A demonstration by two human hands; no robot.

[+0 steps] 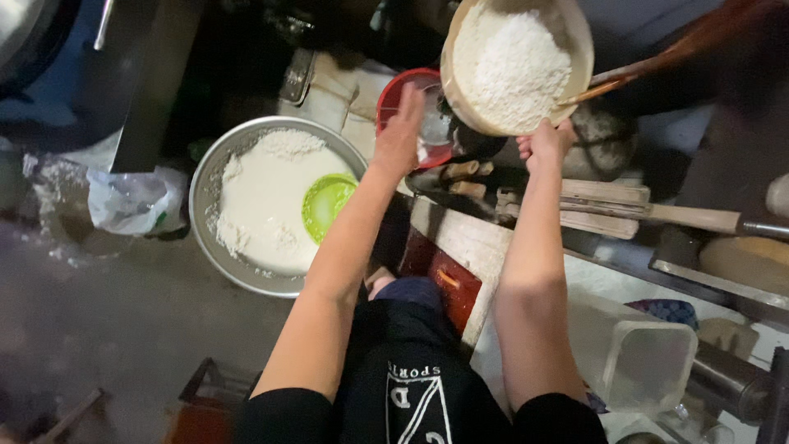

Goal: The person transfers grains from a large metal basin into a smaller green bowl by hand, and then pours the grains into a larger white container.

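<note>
A round tan wooden bowl [575,33] full of white grain or flour is tilted toward me at the top. My right hand [544,141] grips its lower rim. My left hand [401,131] reaches out with fingers spread, resting against a red bowl [393,97] just left of the wooden bowl. Something pale and shiny lies in the red bowl beside my fingers.
A large metal basin [205,185] of white flour with a green plastic scoop [327,204] sits on the floor at left. A plastic bag [131,201] lies beside it. Wooden sticks and a long-handled tool [649,214] lie at right, near a clear plastic container [649,362].
</note>
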